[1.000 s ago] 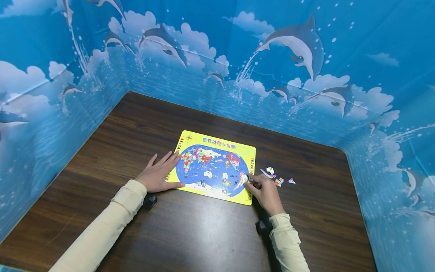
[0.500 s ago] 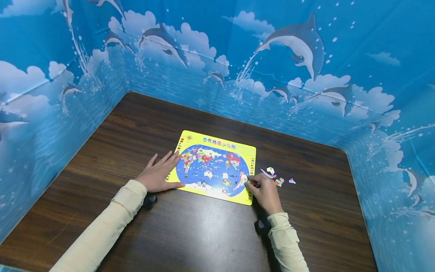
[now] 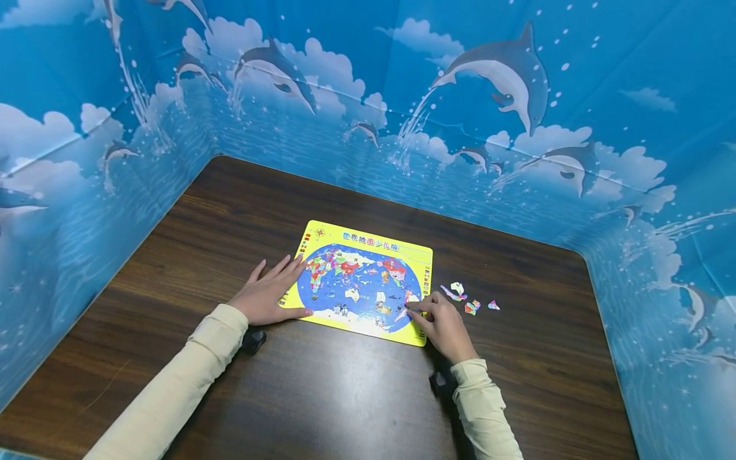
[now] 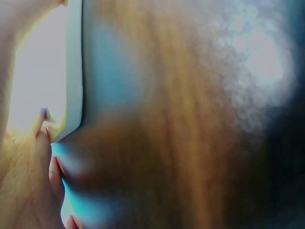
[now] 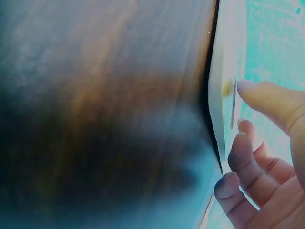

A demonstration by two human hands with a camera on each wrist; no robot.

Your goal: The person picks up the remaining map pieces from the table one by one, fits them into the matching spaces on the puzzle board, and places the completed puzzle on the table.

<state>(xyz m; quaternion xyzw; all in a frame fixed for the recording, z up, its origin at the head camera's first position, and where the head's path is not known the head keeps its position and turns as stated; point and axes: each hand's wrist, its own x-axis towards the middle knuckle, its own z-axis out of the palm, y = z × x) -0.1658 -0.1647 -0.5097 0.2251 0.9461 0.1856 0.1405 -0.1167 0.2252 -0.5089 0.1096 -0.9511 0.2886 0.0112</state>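
Note:
A yellow-edged world map puzzle board (image 3: pixel 422 255) with a blue ocean lies on the table. My left hand (image 3: pixel 261 299) rests flat across its left edge, fingers spread and thumb near the bottom border. My right hand (image 3: pixel 445 322) reaches over the right edge, thumb and forefinger close together at the South America part of the map. In the right wrist view, a thin puzzle piece (image 5: pixel 233 105) shows edge-on at the thumb tip, pinched between thumb and fingers. The left wrist view shows the left palm (image 4: pixel 24 186) beside the overexposed board.
Several loose puzzle pieces lie right of the board: a white one (image 3: pixel 457 287), a purple strip (image 3: pixel 453 296), a multicoloured one (image 3: pixel 472 308) and a pink one (image 3: pixel 494 305). A dolphin-print curtain (image 3: pixel 368 128) surrounds the dark wooden table (image 3: pixel 259 204).
My right hand has shifted slightly left, its fingertips moving from the board's right border further onto the map. The left hand and board stay in place.

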